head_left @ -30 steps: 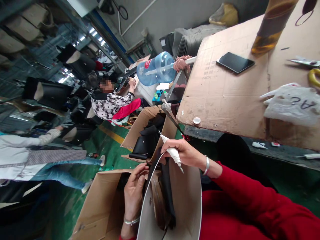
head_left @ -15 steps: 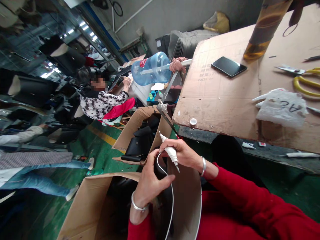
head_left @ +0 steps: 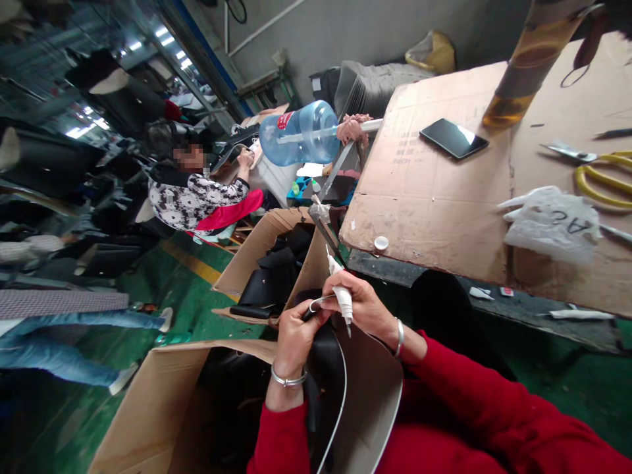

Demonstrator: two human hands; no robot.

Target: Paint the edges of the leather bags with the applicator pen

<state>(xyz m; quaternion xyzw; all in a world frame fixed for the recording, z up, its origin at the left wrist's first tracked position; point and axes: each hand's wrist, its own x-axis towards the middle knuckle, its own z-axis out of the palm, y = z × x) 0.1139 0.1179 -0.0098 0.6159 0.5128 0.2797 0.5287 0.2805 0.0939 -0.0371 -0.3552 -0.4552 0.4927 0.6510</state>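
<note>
My left hand (head_left: 295,337) is closed, pinching the upper end of a black leather-like panel (head_left: 323,362) with a pale edge line. My right hand (head_left: 364,306) holds a slim white-wrapped tool (head_left: 342,299), pointed at both ends, slanting between thumb and fingers. The right fingertips meet the panel's edge beside the left thumb. A broad grey-brown sheet (head_left: 372,385) with a pale rim curves down in front of my red sleeves; whether it belongs to the same panel I cannot tell.
An open carton (head_left: 148,395) stands below my hands, another carton (head_left: 227,286) with black pieces beyond. On the cardboard-covered table (head_left: 444,197) lie a phone (head_left: 454,138), yellow-handled scissors (head_left: 605,172) and a plastic bag (head_left: 553,220). A co-worker (head_left: 197,197) sits at the far left.
My left hand has gone from spread thumb and fingers to a pinch on the panel's edge. The right hand, still holding the white tool, has shifted slightly; the panel's top now bends between both hands.
</note>
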